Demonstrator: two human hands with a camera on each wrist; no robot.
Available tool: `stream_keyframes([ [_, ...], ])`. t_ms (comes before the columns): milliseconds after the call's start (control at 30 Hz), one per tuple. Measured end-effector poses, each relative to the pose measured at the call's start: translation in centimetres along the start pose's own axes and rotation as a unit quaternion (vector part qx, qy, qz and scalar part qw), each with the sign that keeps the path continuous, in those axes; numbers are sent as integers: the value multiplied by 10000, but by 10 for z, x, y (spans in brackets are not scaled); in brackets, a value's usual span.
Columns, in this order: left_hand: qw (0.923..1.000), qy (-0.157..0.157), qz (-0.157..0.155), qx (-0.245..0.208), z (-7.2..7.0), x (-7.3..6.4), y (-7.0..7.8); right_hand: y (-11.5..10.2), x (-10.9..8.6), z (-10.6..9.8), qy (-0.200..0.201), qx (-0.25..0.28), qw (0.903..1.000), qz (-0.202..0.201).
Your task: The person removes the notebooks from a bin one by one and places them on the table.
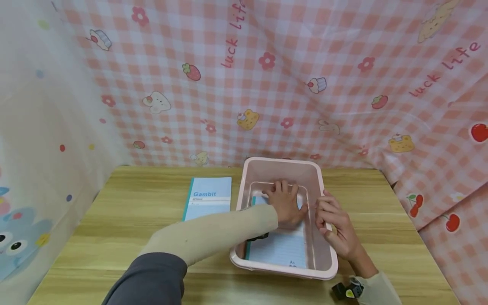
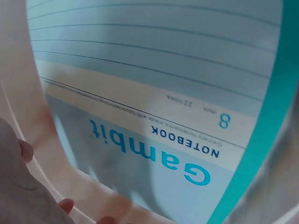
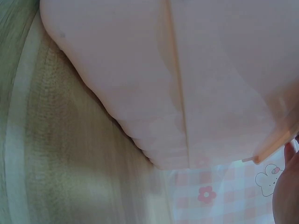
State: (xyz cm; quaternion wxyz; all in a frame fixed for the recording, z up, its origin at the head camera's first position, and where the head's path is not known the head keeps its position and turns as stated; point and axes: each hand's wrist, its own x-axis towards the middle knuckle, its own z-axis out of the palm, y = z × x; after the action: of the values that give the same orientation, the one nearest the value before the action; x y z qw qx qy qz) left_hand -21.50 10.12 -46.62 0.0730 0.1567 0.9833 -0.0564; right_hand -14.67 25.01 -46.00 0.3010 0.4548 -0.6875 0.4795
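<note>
A pale pink plastic bin (image 1: 284,271) stands on the table, with a light-blue Gambit notebook (image 1: 276,250) lying in it. My left hand (image 1: 286,205) reaches down into the bin with its fingers spread, over the notebook's upper right part. In the left wrist view the notebook (image 2: 154,60) fills most of the picture, and part of the left hand (image 2: 23,182) shows at the lower left; whether it touches the cover I cannot tell. With curled fingers my right hand (image 1: 337,224) holds the bin's right rim. The bin's outer wall (image 3: 131,79) fills much of the right wrist view.
A second Gambit notebook (image 1: 209,201) lies on the wood-grain table (image 1: 126,220) left of the bin, its lower part behind the left sleeve. Behind the table hangs a pink checked cloth (image 1: 213,97); a pale cloth (image 1: 57,106) hangs at the left.
</note>
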Motion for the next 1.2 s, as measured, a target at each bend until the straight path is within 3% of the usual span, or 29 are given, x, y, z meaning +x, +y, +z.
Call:
stream_keyframes([
  [167,9996,-32,49,279,4,-2,0,1,-1,1,21,62,10000,-24],
  [433,9991,-421,-84,64,-2,-20,1,1,-1,1,-4,14,10000,0],
  [667,9986,-527,-94,-29,6,-10,3,2,-1,0,-3,11,10000,44],
  [900,9988,-309,-69,362,14,0,5,2,-2,-1,-16,-20,9999,98],
  [1200,9955,-11,-107,936,4,-11,8,3,-1,-1,-11,-38,10000,81],
])
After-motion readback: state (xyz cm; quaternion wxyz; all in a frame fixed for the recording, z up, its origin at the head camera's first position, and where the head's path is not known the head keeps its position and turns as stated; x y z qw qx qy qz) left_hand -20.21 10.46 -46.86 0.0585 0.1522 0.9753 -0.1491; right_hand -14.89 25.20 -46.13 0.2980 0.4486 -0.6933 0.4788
